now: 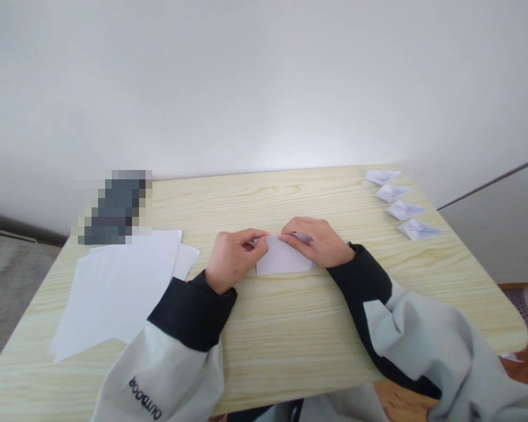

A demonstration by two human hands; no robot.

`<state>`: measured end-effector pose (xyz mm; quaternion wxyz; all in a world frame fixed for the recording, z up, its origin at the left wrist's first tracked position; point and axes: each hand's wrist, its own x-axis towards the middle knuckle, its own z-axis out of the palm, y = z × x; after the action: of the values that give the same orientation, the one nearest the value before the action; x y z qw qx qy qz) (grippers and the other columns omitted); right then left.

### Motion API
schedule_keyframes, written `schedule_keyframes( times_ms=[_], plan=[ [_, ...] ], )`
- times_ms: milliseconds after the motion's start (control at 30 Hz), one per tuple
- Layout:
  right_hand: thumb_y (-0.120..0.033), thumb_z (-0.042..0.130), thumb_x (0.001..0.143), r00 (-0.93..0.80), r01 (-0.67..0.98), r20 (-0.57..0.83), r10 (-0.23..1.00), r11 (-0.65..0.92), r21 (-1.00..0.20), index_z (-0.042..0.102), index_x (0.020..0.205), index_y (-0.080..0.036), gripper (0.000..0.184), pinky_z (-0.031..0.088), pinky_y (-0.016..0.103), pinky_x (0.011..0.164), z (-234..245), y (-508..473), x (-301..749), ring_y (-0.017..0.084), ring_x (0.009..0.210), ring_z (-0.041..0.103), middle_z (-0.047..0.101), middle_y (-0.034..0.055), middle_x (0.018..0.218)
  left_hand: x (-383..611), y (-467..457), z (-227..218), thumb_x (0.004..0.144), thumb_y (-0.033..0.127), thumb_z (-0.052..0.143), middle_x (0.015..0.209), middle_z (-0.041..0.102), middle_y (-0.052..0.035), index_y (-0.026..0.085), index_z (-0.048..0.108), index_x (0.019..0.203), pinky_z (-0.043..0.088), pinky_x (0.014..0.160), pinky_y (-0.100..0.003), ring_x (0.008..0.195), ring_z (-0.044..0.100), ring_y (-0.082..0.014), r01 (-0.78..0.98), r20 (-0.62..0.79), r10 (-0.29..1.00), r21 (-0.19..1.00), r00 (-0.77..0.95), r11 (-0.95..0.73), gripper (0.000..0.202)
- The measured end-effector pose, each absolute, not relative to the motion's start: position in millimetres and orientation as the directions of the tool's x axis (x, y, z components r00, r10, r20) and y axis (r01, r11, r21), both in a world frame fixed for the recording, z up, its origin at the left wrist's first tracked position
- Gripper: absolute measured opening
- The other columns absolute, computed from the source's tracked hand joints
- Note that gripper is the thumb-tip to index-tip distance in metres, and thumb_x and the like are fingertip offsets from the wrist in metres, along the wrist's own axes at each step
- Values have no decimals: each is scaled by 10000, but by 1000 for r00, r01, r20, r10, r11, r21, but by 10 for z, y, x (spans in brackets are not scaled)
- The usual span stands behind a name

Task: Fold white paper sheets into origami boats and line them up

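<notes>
A folded sheet of white paper (pixel 285 258) lies at the middle of the wooden table, its long side running across in front of me. My left hand (pixel 237 255) pinches its upper left corner between thumb and fingers. On the upper edge, further right, my right hand (pixel 319 240) presses and grips with thumb and fingertips, covering the paper's upper right part. The two hands are a short gap apart along that edge.
Several folded paper boats (pixel 418 229) stand in a row at the table's far right. Loose white sheets (pixel 123 287) overlap on the left, below a blurred dark object (pixel 114 208). A white wall (pixel 264 88) rises behind the table (pixel 290 340).
</notes>
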<state>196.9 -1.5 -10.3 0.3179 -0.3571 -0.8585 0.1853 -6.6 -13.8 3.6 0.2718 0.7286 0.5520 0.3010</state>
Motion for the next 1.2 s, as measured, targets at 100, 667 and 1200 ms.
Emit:
schedule_keyframes(
  times_ms=[100, 667, 1200],
  plan=[
    [-292, 472, 923, -524, 498, 422, 740, 668, -553, 600, 837, -190, 186, 451, 256, 705, -89, 3, 2011, 138, 752, 609, 668, 36, 809, -161, -112, 21, 776, 280, 538, 721, 736, -7, 176, 740, 809, 502, 641, -217, 639, 662, -147, 652, 147, 972, 722, 185, -233, 228],
    [-372, 540, 875, -378, 521, 311, 872, 478, -707, 632, 734, -168, 265, 399, 224, 557, -132, 8, 1997, 100, 555, 540, 643, 2, 656, -145, -91, -4, 852, 447, 504, 675, 676, -11, 158, 712, 810, 386, 547, -227, 587, 538, -134, 599, 104, 963, 765, 249, -237, 358],
    [-319, 548, 858, -358, 551, 277, 892, 441, -709, 680, 793, -168, 211, 369, 217, 540, -176, 40, 1983, 91, 550, 516, 665, 2, 684, -129, -91, -18, 838, 426, 504, 749, 702, -24, 178, 699, 809, 403, 579, -239, 635, 582, -149, 663, 124, 945, 685, 302, -302, 316]
  ],
)
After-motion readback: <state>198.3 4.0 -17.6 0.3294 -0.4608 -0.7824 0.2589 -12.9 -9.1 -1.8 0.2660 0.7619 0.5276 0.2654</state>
